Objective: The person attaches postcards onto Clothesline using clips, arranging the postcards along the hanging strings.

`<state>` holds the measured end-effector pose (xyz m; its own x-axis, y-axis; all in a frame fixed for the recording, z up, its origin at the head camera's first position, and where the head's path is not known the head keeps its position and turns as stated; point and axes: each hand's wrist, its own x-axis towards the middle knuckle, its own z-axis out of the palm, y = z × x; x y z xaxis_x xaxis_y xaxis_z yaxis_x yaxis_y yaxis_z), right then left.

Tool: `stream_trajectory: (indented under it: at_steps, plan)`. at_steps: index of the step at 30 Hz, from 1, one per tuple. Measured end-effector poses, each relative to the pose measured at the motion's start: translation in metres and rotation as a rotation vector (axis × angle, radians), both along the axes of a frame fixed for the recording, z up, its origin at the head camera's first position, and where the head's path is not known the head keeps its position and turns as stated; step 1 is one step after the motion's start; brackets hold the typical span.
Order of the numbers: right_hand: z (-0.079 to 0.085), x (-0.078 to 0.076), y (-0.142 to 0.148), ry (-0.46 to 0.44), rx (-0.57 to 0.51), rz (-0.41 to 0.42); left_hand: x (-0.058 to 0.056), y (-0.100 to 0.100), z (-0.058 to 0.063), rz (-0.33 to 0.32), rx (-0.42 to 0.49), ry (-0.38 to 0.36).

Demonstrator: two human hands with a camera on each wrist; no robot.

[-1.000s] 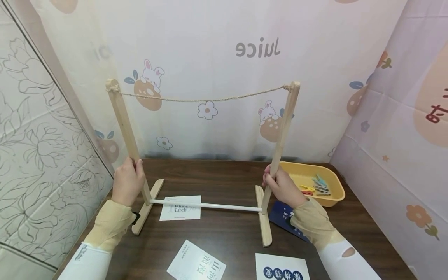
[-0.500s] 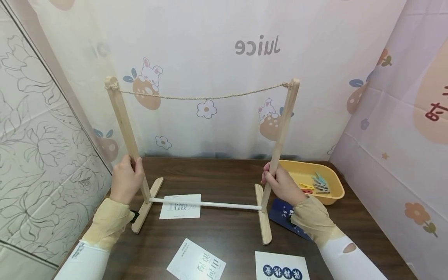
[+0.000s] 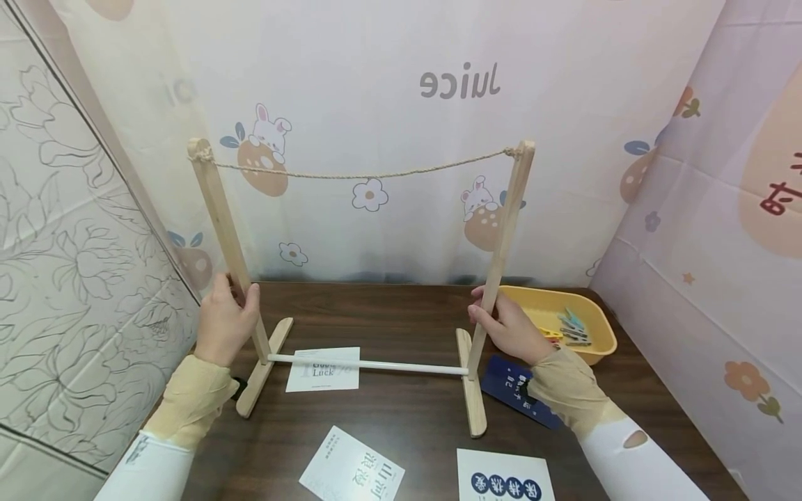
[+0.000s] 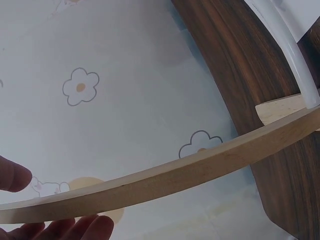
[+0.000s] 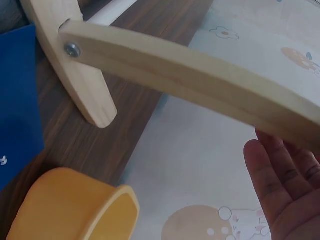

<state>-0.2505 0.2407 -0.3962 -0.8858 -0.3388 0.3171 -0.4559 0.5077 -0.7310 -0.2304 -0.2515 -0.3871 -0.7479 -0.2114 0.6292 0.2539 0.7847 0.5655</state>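
Note:
A wooden rack with two upright posts stands on the table; twine sags between their tops and a white rod joins the feet. My left hand is around the lower left post. In the left wrist view its thumb is apart from the wood, while its relaxed fingers lie along the other side. Around the right post is my right hand, loosely extended. Its fingers reach behind the post in the right wrist view, where the thumb is hidden.
A yellow basin with several small clothespins stands at the back right. White cards lie under the rod and nearer the front, including one with blue circles. A navy card lies below my right hand. A patterned curtain hangs behind.
Both hands have loosened from the posts, their fingers and thumbs spreading. My right wrist has shifted slightly right, showing more of the navy card. The rack stays in place.

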Motion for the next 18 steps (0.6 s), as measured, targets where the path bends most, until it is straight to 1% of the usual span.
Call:
stream_trajectory:
  at_steps: [3,6,12,15,18]
  plan:
    - [0.003,0.002,0.004,0.005,0.041,-0.028,0.003,0.001,0.000,-0.008,0.008,-0.012]
    - [0.006,0.006,0.010,0.011,0.070,-0.046,0.005,0.001,0.000,-0.012,0.018,-0.007]
    - [0.012,0.010,0.022,0.018,0.076,-0.045,0.009,0.001,0.001,-0.010,0.046,-0.005]
    - [0.014,0.013,0.029,0.047,0.078,-0.052,0.013,0.001,0.001,-0.010,0.036,0.004]
    - [0.018,0.015,0.036,0.070,0.090,-0.063,0.015,0.001,0.000,-0.011,0.016,0.032]
